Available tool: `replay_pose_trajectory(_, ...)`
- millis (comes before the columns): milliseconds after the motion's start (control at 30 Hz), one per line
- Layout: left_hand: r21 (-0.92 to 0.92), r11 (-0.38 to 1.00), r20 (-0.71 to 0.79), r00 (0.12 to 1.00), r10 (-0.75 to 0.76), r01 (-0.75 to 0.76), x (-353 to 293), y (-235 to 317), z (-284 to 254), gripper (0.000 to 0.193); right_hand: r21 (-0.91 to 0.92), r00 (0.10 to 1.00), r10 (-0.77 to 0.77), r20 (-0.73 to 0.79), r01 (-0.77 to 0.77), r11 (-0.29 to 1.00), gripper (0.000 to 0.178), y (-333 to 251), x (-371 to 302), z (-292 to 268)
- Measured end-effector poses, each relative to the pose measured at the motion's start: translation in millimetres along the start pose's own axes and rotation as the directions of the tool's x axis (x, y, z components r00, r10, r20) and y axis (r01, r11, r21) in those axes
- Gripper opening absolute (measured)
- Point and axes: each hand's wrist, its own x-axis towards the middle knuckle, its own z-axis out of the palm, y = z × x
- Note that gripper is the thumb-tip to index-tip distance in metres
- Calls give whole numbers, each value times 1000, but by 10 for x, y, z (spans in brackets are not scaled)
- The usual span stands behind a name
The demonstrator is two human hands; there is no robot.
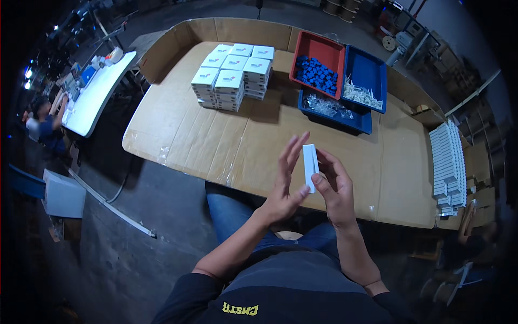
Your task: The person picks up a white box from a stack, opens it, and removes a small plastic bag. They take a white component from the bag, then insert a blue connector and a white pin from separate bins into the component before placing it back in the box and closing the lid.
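A slim white box stands upright between my hands, above the near part of the cardboard-covered table. My right hand grips it from the right, with the thumb on its near side and the fingers behind. To its left, my left hand is open, its fingers stretched upward and apart from the box. The left thumb tip lies at the box's lower end, apparently touching it. What is inside the box cannot be seen.
Stacked white boxes stand at the far left. A red bin of blue parts rests partly over blue bins with white pieces and clear bags. White flat pieces are stacked at the right. Another person works at a white table.
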Motion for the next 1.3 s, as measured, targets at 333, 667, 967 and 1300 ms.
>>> replay_pose_trajectory(333,-210,932,-52,948,-314,297,76,78,196,75,-544,848,-525,66,472,694,76,396,-3,-161)
replay_pose_trajectory(667,64,995,-149,987,-67,78,312,-368,520,80,-296,896,-389,-212,320,900,57,513,-89,-240)
replay_pose_trajectory(967,149,988,-161,987,-19,43,413,-636,688,94,-479,874,-474,-110,371,795,52,530,50,-561)
replay_pose_trajectory(1300,133,981,-202,973,-110,138,443,-794,798,93,-648,868,-496,34,397,650,47,658,171,-846)
